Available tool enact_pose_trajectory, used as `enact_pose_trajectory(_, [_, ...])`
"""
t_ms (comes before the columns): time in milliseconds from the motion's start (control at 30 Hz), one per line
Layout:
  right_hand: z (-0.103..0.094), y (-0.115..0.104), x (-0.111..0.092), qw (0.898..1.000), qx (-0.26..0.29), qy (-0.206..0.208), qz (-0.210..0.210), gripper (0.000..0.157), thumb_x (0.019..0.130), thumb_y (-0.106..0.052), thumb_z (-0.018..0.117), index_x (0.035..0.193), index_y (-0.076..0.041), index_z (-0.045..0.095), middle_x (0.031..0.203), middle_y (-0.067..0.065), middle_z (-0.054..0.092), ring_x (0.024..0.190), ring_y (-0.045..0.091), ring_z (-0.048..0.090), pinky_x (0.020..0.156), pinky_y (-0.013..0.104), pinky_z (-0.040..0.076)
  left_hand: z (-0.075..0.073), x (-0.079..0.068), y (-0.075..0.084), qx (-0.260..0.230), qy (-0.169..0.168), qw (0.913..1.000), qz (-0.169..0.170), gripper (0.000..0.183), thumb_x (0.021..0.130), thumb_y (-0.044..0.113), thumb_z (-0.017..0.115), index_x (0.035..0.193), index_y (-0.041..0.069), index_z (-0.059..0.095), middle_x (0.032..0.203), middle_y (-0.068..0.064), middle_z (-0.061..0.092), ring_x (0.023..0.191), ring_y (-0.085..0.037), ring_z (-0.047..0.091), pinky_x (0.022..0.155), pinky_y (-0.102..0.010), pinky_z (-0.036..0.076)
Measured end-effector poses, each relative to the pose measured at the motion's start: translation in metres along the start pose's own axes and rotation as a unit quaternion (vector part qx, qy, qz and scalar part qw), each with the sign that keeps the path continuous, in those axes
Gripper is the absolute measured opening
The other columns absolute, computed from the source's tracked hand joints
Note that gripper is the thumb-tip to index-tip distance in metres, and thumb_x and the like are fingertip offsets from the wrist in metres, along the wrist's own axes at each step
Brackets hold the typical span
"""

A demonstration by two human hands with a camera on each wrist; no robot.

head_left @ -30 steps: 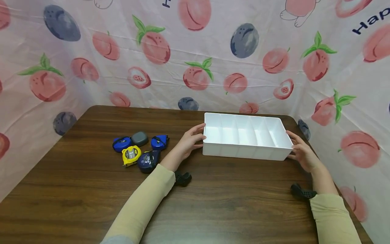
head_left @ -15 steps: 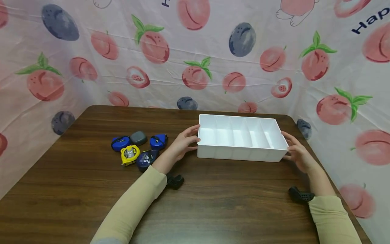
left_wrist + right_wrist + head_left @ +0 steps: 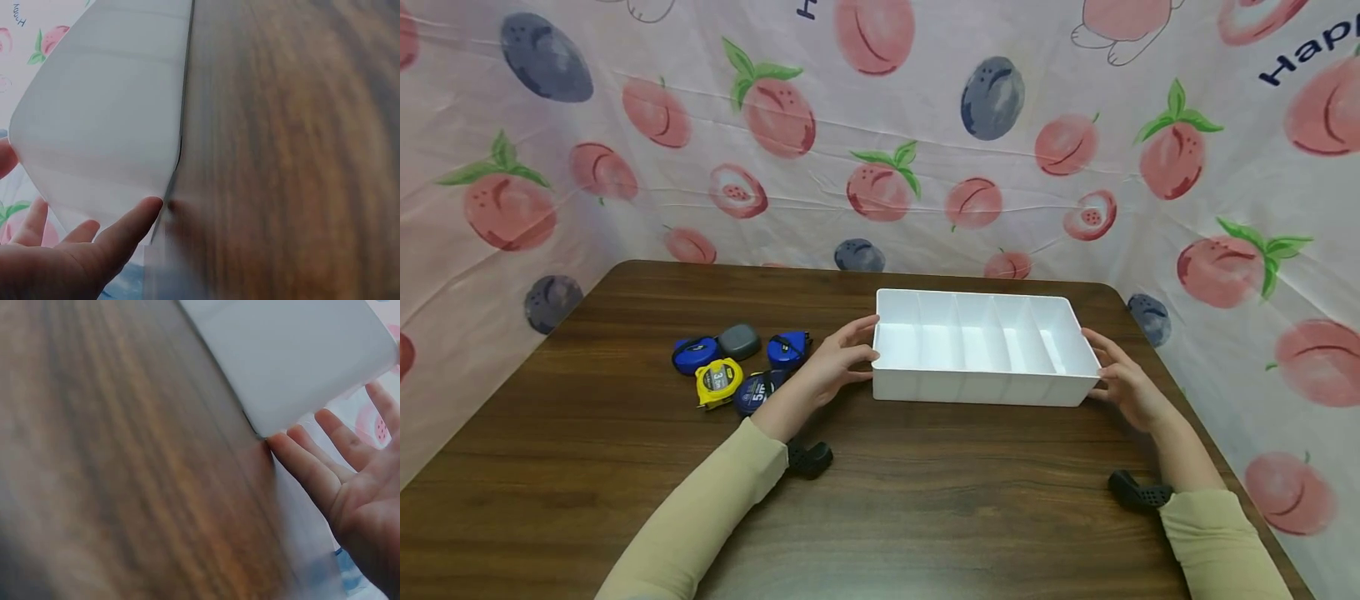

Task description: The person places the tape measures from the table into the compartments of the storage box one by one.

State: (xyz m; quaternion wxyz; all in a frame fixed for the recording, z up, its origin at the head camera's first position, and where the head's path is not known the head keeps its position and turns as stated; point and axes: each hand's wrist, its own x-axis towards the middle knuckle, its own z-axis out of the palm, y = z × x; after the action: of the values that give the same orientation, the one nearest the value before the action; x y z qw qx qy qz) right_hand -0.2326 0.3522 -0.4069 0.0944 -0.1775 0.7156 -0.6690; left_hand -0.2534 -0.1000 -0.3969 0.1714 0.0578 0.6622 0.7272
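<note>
A white plastic organizer box (image 3: 977, 388), divided by thin walls into several compartments, sits on the wooden table at centre right in the head view. My left hand (image 3: 831, 365) touches its left end with spread fingers. At the opposite end, my right hand (image 3: 1129, 387) presses against the wall. The left wrist view has extended fingers (image 3: 128, 234) at the box's end wall (image 3: 106, 100), one fingertip low by the tabletop. Similarly, in the right wrist view, straight fingers (image 3: 306, 465) meet the bottom corner of the white wall (image 3: 300, 362).
Left of the box lie a yellow tape measure (image 3: 718, 382), a navy one (image 3: 752, 395) partly behind my left hand, two blue ones (image 3: 696, 356) and a rounded grey case (image 3: 740, 342). A fruit-print cloth (image 3: 925, 100) hangs around the wooden table (image 3: 925, 517).
The box has shifted left and nearer to me, with both hands staying at its ends. My left forearm has moved left and now covers more of the navy tape measure.
</note>
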Motion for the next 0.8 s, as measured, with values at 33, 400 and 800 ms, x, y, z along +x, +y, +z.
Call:
enact_pose_trajectory(33, [0.001, 0.0, 0.0, 1.0, 0.001, -0.002, -0.001, 0.061, 0.092, -0.003, 0.031, 0.149, -0.024, 0.031, 0.131, -0.002, 0.038, 0.11, 0.011, 0.051, 0.082, 0.033, 0.048, -0.001, -0.001, 0.0, -0.001, -0.001, 1.0, -0.001, 0.066, 0.089, 0.004, 0.061, 0.148, 0.018, 0.036, 0.152, -0.009, 0.029, 0.127, -0.035, 0.042, 0.096, -0.056, 0.04])
enact_pose_trajectory(400, [0.01, -0.002, -0.004, 1.0, -0.004, -0.008, 0.0, 0.062, 0.091, -0.003, 0.032, 0.15, -0.021, 0.028, 0.132, 0.001, 0.036, 0.111, 0.012, 0.05, 0.082, 0.035, 0.048, -0.007, -0.01, -0.005, -0.001, 0.008, 1.0, -0.002, 0.065, 0.089, 0.004, 0.061, 0.147, 0.017, 0.038, 0.151, -0.01, 0.031, 0.127, -0.035, 0.04, 0.095, -0.056, 0.041])
enact_pose_trajectory(800, [0.019, -0.003, -0.008, 1.0, -0.01, -0.012, 0.016, 0.062, 0.091, -0.006, 0.033, 0.151, -0.021, 0.026, 0.135, 0.002, 0.034, 0.113, 0.014, 0.049, 0.084, 0.038, 0.045, -0.01, -0.029, -0.004, 0.005, 0.02, 0.9998, -0.008, 0.065, 0.087, 0.005, 0.063, 0.146, 0.019, 0.04, 0.15, -0.008, 0.031, 0.125, -0.035, 0.043, 0.093, -0.054, 0.043])
